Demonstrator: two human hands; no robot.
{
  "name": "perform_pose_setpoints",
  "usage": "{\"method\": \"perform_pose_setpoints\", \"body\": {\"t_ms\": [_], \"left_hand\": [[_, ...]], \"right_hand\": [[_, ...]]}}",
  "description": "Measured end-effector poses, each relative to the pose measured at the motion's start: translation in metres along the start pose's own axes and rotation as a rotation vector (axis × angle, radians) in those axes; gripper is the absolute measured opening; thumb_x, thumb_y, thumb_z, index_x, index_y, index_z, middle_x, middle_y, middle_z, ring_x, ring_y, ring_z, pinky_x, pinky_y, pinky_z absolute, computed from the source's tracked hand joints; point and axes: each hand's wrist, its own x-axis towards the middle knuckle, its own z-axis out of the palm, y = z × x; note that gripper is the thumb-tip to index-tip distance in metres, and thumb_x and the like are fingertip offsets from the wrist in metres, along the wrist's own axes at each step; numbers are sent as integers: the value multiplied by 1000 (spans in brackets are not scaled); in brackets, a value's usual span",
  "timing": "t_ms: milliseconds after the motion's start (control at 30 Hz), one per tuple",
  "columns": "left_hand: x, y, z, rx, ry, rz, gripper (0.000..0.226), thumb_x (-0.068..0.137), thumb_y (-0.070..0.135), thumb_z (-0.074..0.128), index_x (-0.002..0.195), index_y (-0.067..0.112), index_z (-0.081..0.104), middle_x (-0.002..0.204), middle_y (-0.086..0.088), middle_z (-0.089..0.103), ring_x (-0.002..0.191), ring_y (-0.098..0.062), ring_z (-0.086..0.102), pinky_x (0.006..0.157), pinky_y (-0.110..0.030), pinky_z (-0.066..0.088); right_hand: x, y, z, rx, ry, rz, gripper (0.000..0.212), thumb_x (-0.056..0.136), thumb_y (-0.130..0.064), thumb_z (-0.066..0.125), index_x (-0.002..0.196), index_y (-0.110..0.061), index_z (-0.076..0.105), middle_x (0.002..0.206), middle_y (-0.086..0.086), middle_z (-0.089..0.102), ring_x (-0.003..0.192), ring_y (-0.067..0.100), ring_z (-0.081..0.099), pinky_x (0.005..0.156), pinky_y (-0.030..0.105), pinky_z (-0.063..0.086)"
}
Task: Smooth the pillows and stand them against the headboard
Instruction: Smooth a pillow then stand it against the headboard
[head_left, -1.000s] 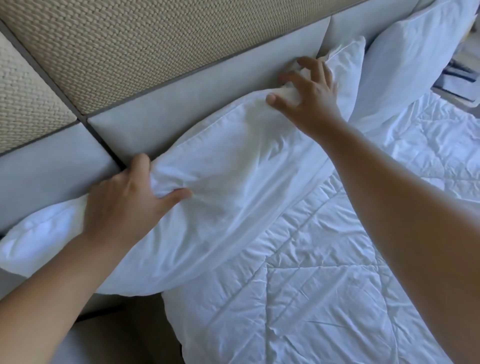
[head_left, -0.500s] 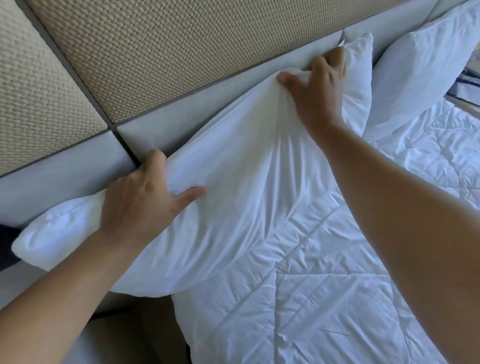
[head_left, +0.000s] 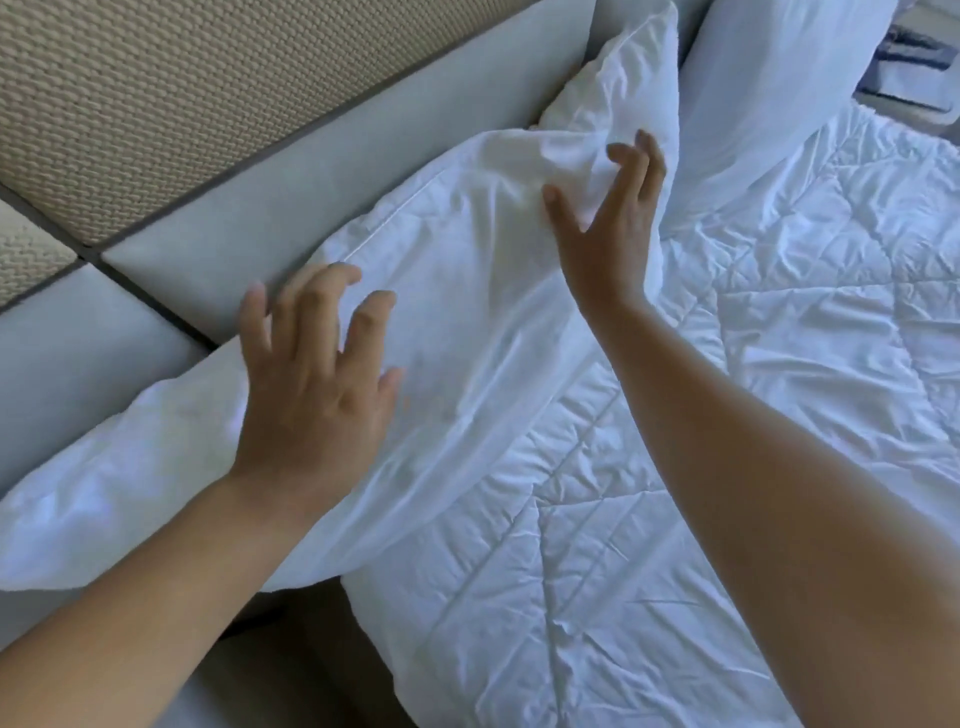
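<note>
A long white pillow (head_left: 467, 332) leans against the grey padded headboard (head_left: 322, 176), its far end crumpled and raised. My left hand (head_left: 311, 384) hovers over the pillow's near half with fingers spread and holds nothing. My right hand (head_left: 608, 223) is spread open at the crumpled far end, fingers loose, gripping nothing. A second white pillow (head_left: 769, 88) stands against the headboard further right.
A white quilted duvet (head_left: 701, 467) covers the bed to the right and below. Woven beige wall panels (head_left: 156, 104) sit above the headboard. A dark gap (head_left: 311, 649) shows between bed and headboard at the bottom. Dark items (head_left: 914, 62) lie at the far right.
Both hands let go of the pillow and spread open. The right hand dropped from the pillow's top far corner; the pillow's far end sagged and crumpled.
</note>
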Motion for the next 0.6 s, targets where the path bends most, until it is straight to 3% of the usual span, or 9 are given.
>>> {"method": "perform_pose_setpoints", "body": {"t_ms": [133,233,400,533,600], "left_hand": [[59,47,32,-78,-207,279,44,88,6,57,131,-2,55,142,-24,47,134,-40,43,115,-56,24],[103,80,72,94,-360,466,52,95,11,38,145,-1,34,159,-22,23,149,-36,18,123,-45,8],[155,124,125,456,-384,830,59,104,34,27,155,7,16,164,-20,4,152,-39,0,117,-63,1],[187,103,138,552,-355,820,66,102,49,18,157,13,17,165,-17,5,152,-35,0,113,-69,-4],[197,85,139,523,-334,822,70,99,53,19,157,15,19,165,-16,4,153,-32,-1,115,-65,-8]], "right_hand": [[-43,43,-2,38,-23,230,67,96,-41,59,147,-5,37,160,11,23,149,21,23,109,14,21],[-81,68,9,132,-18,429,65,100,-35,55,151,-3,31,161,12,22,151,20,19,118,20,19],[-134,79,46,300,-41,629,67,104,-38,43,157,-7,18,166,8,14,152,13,10,116,15,5],[-129,72,78,448,45,743,70,98,-45,31,158,-13,18,166,3,15,152,10,9,124,29,7],[-125,68,92,436,34,765,73,95,-51,26,159,-20,13,168,-4,9,152,3,5,122,28,3]]}}
